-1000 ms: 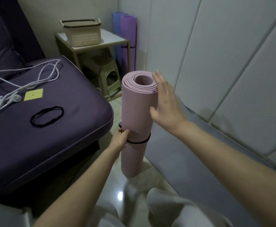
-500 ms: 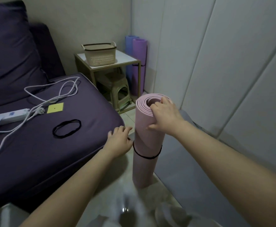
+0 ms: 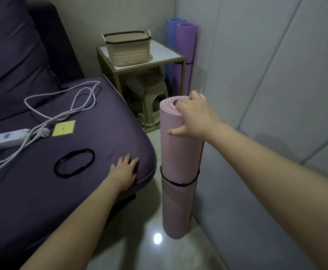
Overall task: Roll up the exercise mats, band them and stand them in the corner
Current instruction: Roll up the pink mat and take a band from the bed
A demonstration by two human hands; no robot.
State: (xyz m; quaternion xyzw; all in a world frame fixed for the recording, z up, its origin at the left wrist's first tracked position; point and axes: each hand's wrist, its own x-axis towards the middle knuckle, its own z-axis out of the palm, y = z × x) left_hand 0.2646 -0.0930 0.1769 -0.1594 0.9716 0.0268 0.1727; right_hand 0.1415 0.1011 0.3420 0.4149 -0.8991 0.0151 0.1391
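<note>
A rolled pink mat [image 3: 178, 158] stands upright on the shiny floor, with a black band [image 3: 179, 183] round its middle. My right hand [image 3: 195, 115] grips its top rim, fingers hooked into the roll's core and thumb on the outside. My left hand [image 3: 125, 169] rests flat, fingers spread, on the edge of the purple sofa [image 3: 42, 191]. A second black band [image 3: 74, 163] lies loose on the sofa seat, left of that hand. In the far corner a blue rolled mat [image 3: 171, 55] and a purple rolled mat [image 3: 186, 55] stand upright.
A side table [image 3: 165, 57] with a cream basket [image 3: 127, 48] and a stool [image 3: 146, 100] beneath it stands between the sofa and the corner. A white power strip [image 3: 7, 139], its cable and a yellow note [image 3: 64, 128] lie on the sofa. A grey mat [image 3: 247, 211] lies unrolled by the wall.
My left hand has left the band on the pink mat and moved onto the sofa edge. My right hand has gone from the mat's side to gripping its top rim.
</note>
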